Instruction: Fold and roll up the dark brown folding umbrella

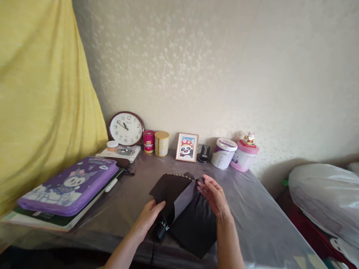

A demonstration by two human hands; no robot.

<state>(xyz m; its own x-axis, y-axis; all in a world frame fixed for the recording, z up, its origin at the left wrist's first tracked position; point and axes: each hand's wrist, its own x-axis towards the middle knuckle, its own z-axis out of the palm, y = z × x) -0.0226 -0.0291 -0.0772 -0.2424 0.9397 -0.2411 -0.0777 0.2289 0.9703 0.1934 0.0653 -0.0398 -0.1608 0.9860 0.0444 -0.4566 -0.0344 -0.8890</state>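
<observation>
A black folding umbrella [195, 221] lies on the table, its canopy loose and its panels spread to both sides. The handle [161, 231] points toward me, with a thin strap hanging over the table's front edge. My left hand [151, 213] holds the left part of the canopy near the handle, thumb on top and the other fingers hidden beneath. At the far edge of the canopy, my right hand [214, 194] pinches a fold of fabric between thumb and fingers. A greyish inner side of the cloth shows between the two hands.
A purple zip case [71, 185] rests on books at the left. Along the wall stand a clock [126, 128], a pink can [148, 141], a yellow can [161, 144], a panda picture frame [187, 147], a white tub [223, 153] and a pink tub [244, 156].
</observation>
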